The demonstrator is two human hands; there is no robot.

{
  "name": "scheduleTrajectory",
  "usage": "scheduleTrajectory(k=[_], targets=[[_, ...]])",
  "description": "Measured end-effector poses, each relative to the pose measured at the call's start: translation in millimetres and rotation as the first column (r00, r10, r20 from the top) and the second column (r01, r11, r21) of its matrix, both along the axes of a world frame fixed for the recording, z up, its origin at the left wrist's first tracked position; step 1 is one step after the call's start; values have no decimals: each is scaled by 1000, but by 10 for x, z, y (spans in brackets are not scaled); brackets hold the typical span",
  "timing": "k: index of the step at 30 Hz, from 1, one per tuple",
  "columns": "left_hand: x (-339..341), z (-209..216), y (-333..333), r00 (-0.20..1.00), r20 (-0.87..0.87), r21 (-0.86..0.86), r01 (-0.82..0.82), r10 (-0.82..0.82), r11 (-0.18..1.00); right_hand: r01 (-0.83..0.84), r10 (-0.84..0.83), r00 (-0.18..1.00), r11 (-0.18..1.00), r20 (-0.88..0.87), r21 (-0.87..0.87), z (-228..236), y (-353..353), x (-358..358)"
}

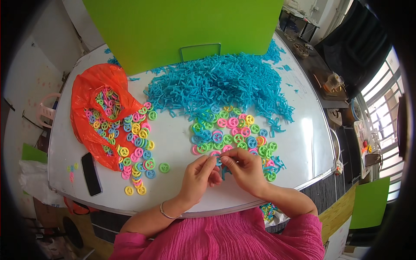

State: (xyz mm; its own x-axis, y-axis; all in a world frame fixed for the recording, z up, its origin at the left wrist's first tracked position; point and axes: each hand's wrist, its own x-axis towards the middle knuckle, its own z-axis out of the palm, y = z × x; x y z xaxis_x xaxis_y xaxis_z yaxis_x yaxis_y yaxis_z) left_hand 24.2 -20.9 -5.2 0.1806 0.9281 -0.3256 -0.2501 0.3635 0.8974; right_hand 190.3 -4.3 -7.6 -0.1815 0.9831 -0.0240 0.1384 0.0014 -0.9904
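Note:
My left hand (pixel 200 177) and my right hand (pixel 248 171) meet near the table's front edge, fingertips pinched together. A small blue plastic wheel (pixel 218 161) shows between them, held at the left fingertips. A teal plastic strip (pixel 224 172) pokes out under my right fingers; its exact shape is partly hidden. Just beyond my hands lies a loose spread of green, pink, yellow and blue wheels (pixel 238 138). Behind that spread rises a large heap of teal plastic strips (pixel 216 82). A few strips (pixel 277 163) lie among the wheels to the right of my right hand.
On the left, an open red plastic bag (pixel 82 104) spills more coloured wheels (pixel 138 152) onto the white table (pixel 173 130). A black phone (pixel 90 173) lies near the left edge. A green board or box (pixel 182 30) with a metal handle (pixel 200 45) stands at the back.

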Motion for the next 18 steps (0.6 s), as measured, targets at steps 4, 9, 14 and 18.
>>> scheduleTrajectory(k=[4, 9, 14, 18], targets=[[41, -31, -41, 994, 96, -26, -40, 43, 999, 39, -39, 998, 999, -58, 3, -34, -18, -14], [-40, 23, 11, 985, -172, 125, 35, -13, 992, -55, 40, 989, 993, 140, 100, 98, 55, 44], [-217, 44, 184, 987, 144, -295, 105, -64, 950, -199, 190, 977, 977, 100, 82, 150, 138, 114], [-248, 64, 211, 993, 34, -87, 113, -110, 990, -212, 115, 951, 918, -288, -336, 112, 199, 133]])
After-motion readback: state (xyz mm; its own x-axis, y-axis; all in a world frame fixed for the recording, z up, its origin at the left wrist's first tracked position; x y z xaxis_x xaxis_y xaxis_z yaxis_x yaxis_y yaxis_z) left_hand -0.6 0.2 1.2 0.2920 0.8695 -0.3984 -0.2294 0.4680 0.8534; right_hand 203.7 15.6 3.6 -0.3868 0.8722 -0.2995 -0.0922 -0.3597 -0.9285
